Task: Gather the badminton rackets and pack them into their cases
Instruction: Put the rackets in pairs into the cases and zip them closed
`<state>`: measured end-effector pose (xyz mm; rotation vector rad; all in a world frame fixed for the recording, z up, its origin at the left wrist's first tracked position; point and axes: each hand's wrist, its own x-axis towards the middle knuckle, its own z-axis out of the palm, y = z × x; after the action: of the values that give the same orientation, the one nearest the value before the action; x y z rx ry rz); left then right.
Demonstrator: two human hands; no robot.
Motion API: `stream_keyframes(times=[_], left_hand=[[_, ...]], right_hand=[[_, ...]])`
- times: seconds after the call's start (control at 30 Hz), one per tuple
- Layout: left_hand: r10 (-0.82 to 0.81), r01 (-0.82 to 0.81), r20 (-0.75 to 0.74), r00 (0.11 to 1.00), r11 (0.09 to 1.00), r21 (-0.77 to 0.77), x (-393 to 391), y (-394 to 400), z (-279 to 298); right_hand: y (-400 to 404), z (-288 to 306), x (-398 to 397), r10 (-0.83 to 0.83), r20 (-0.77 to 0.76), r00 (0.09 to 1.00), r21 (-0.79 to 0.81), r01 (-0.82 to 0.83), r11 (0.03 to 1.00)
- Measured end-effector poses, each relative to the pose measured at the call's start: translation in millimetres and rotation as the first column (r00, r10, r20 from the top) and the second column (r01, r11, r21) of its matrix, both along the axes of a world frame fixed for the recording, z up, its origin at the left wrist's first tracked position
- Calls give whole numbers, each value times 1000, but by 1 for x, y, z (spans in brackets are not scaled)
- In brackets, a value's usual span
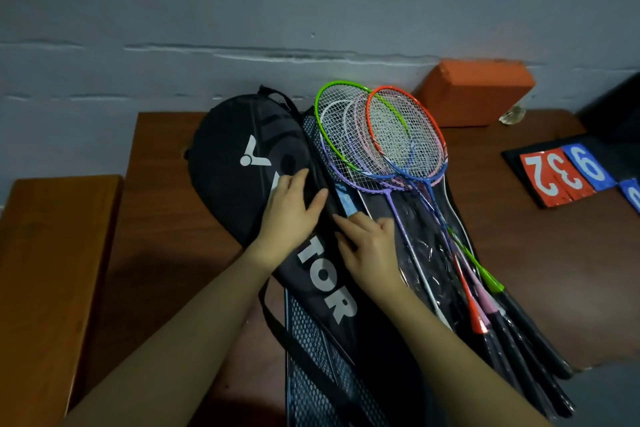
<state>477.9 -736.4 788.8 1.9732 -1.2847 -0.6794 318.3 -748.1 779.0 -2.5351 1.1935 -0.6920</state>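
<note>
Two forearms: reaching up from the near edge, both bare, converging on the black case.
Mesh case: lying nearest, under the black case's narrow end, netting and pale blue trim showing.
Strap: black, trailing across the mesh case.
Right hand: palm down, fingers partly spread and slightly bent, pressing on the black case's right edge beside a clear plastic sleeve; gripping nothing that can be made out.
Left hand: lying flat and open on the black case, fingers spread, thumb angled toward the right hand; closing on nothing.
Black case: racket-shaped, lying diagonally on the table, wide end far and left, white letters "TOR" showing between the two wrists, white logo on the wide end.
Clear plastic sleeve: glinting under the racket shafts, just right of the black case.
Rackets: several stacked and overlapping, outside the cases, heads far, black grips fanning toward the near right; frames green, purple, orange, blue, pink and white.
Table: dark brown wood, carrying everything.
Bench: brown wood, standing left of the table.
Score cards: red and blue with white digits, lying far right.
Orange block: resting against the wall behind the racket heads.
Wall: grey-blue, cracked.
</note>
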Motion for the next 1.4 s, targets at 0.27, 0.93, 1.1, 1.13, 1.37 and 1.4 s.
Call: stream_keyframes(times=[0.27,0.93,1.1,1.13,1.37,1.4], left_hand=[[282,-285,-164,945,959,5,4,9,12],[223,-366,-545,808,915,-169,-17,131,56],[214,-358,-538,816,916,-179,-18,138,56],[224,-367,-530,818,913,-180,-20,138,56],[398,-456,-251,882,857,-240,-20,116,64],[413,-465,-236,880,850,-248,-18,113,66]], right_hand=[[19,7,0,152,47,987,103,-156,982],[10,48,27,-61,165,984,319,6,948],[13,55,23,-44,193,980,408,-39,912],[15,57,23,-39,203,978,420,-51,906],[33,71,29,18,344,939,420,-171,891],[34,71,28,17,363,932,420,-180,889]])
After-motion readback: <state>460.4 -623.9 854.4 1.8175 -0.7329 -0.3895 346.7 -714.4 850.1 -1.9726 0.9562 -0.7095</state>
